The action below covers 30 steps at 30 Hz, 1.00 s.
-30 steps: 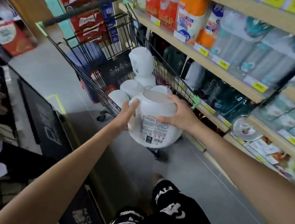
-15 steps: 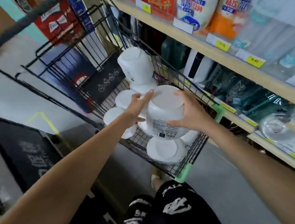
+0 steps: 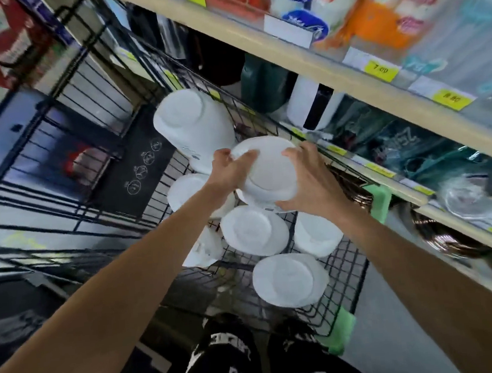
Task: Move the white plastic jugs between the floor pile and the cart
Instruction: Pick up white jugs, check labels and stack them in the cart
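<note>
Head view: a black wire cart point(image 3: 346, 281) with green corner guards fills the middle of the frame and holds seven white plastic jugs. Most of them show their round bases to the camera.

One jug point(image 3: 267, 169) sits at centre frame above the others. The left hand point(image 3: 225, 173) grips its left side and the right hand point(image 3: 309, 180) grips its right side, with the fingers of both curled over the base rim.

A taller jug point(image 3: 192, 125) leans just above and left of the held one, touching it. A sixth jug point(image 3: 185, 191) is partly hidden under the left wrist. Three more lie below centre point(image 3: 254, 230), to its right point(image 3: 317, 233) and lowest point(image 3: 288, 280). A seventh, tipped jug point(image 3: 205, 249) lies at lower left.

A wooden shelf point(image 3: 348, 79) of blurred packs runs across the upper right.
</note>
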{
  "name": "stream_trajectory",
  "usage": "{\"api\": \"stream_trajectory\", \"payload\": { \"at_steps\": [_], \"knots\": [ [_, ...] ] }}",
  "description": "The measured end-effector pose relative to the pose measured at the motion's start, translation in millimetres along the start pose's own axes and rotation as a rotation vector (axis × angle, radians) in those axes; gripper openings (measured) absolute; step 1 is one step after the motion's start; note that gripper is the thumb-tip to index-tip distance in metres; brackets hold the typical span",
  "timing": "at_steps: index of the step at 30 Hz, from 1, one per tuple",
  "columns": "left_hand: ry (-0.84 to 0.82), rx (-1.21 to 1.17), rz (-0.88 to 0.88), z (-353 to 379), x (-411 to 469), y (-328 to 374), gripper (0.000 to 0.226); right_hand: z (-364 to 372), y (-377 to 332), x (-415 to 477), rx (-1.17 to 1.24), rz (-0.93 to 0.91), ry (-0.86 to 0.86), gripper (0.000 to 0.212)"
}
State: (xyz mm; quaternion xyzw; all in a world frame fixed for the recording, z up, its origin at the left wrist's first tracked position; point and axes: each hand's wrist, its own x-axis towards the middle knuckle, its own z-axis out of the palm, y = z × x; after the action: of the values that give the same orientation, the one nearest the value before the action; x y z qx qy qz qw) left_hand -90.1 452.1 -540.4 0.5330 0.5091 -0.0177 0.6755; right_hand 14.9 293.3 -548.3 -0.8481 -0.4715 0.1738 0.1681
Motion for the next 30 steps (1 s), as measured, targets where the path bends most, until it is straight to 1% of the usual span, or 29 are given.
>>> {"api": "stream_trajectory", "payload": {
  "at_steps": [2,3,6,10,14,17,21,26,28,30],
  "knots": [
    [0.019,0.003,-0.015,-2,13,1,0.110,7,-2,10,-0.015,0.025,0.006,0.101],
    [0.032,0.011,-0.022,-3,17,3,0.107,11,-4,15,-0.022,0.039,0.006,0.101],
    [0.072,0.110,-0.008,-6,33,-3,0.088,19,-12,27,-0.047,0.073,0.017,0.100],
    [0.095,0.127,-0.078,-10,43,-5,0.094,26,-20,34,-0.072,0.032,0.058,0.098],
    [0.027,0.058,-0.152,-16,47,-8,0.104,30,-17,36,-0.104,0.007,0.054,0.096],
    [-0.013,0.073,-0.130,-16,46,-9,0.097,30,-16,35,-0.096,0.019,0.040,0.096],
    [-0.032,0.090,-0.060,-12,45,-10,0.095,28,-16,32,-0.056,0.062,0.038,0.100],
    [-0.073,0.282,0.135,3,32,-3,0.095,35,-9,17,0.062,0.255,0.113,0.103],
    [-0.090,0.314,0.141,5,32,4,0.093,36,-10,18,0.076,0.319,0.126,0.105],
    [-0.086,0.305,0.106,2,36,7,0.093,33,-14,25,0.020,0.323,0.092,0.104]
  ]
}}
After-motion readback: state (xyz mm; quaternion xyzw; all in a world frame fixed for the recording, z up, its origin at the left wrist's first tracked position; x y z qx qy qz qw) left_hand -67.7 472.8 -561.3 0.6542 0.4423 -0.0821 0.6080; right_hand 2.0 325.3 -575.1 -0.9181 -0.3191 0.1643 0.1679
